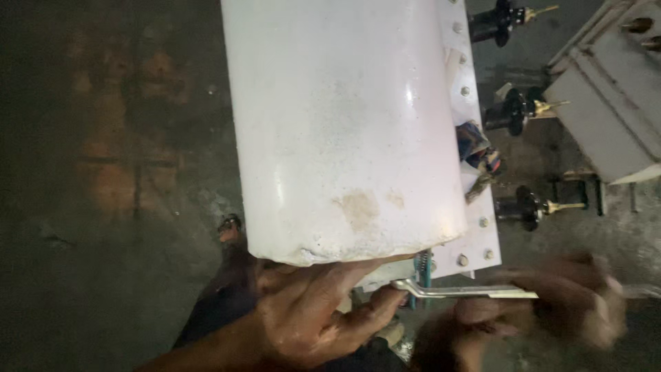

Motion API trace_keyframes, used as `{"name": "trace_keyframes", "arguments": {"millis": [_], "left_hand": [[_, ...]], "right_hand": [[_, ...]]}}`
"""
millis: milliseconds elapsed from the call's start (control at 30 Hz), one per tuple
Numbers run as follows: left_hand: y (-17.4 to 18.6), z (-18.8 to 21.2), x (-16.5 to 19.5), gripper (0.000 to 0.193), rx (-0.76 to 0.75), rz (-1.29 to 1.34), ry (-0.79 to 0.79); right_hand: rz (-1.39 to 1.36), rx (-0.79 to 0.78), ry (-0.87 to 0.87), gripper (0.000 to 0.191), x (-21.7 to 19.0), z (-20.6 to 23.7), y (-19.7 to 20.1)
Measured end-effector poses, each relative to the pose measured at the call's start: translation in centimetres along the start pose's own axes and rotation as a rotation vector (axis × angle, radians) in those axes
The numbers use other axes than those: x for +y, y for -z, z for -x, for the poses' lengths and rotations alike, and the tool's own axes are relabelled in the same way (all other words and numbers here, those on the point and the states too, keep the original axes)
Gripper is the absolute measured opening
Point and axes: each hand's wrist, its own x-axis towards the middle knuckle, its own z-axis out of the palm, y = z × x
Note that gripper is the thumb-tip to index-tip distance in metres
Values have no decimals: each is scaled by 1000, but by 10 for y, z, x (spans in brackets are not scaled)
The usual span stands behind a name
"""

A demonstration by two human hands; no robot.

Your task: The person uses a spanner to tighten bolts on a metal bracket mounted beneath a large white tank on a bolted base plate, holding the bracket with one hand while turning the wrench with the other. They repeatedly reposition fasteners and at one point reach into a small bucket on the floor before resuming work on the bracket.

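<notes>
Three black insulators with brass tips [518,110] stand in a row just beyond the bolted flange [475,138] of the white cylindrical tank [344,124], one near the tank's far end, one at its middle, one near its close end. A bundle of coloured rag or wire [478,155] sits against the flange between the middle and nearest insulators. Off past the insulators lies a grey metal housing [606,117], well apart from the tank. Stained concrete floor [103,172] spreads on the tank's other side.

At the tank's near rim the left hand [310,317] is pressed up under the edge — fingers partly curled, the thumb [375,306] stretched out to touch the head of a flat metal spanner [468,291]. The spanner lies level just below the flange corner, its head by a threaded bolt [423,265] there. The right hand [571,303] is blurred at the spanner's handle end; it seems wrapped around the handle, though the blur hides how tightly.
</notes>
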Motion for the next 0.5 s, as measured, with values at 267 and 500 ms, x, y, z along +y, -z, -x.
{"name": "trace_keyframes", "arguments": {"millis": [267,500], "left_hand": [[11,-9,6,40,-94,88,64],[11,2,3,49,-1,72,-6]], "right_hand": [[-549,375,-887,73,-128,108,-114],[232,183,-474,75,-40,72,1]]}}
